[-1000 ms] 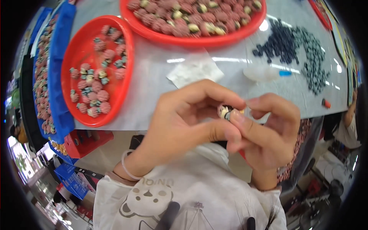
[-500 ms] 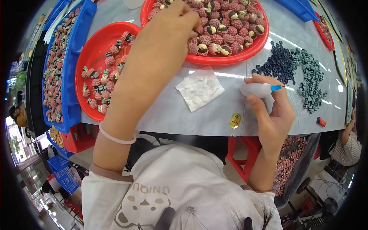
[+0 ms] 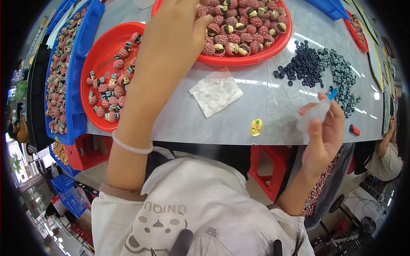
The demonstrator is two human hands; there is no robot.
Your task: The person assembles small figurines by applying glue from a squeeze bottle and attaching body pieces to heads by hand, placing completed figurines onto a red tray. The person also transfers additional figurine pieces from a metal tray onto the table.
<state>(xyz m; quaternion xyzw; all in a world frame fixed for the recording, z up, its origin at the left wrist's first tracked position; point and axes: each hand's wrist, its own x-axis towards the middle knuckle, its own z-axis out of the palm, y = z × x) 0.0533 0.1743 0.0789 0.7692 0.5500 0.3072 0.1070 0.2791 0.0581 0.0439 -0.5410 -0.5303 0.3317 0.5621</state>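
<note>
My left hand (image 3: 175, 36) reaches over the large red plate (image 3: 252, 59), which is heaped with pink knobbly pieces with cream and dark parts. Its thumb stands apart from the fingers, most of which the upper picture edge cuts off. In my right hand (image 3: 322, 141) is a white squeeze bottle (image 3: 314, 116) with a blue needle tip, pointing up and right. Just beyond that tip lie a pile of small dark blue rings (image 3: 304, 68) and a pile of grey-green pieces (image 3: 341, 77). A second red plate (image 3: 96, 113), holding fewer pink figures, lies left of my left forearm.
A crumpled white paper (image 3: 216, 93) lies mid-table beside a gold oval sticker (image 3: 256, 127). At the left stands a blue tray (image 3: 81, 85) of finished-looking pink pieces. A small red cylinder (image 3: 354, 130) lies near the right front edge. A red stool (image 3: 271, 175) stands below the table.
My left hand has moved up, its thumb now apart from the fingers. My right hand has shifted right and slightly down with the bottle, whose tip now points more upward.
</note>
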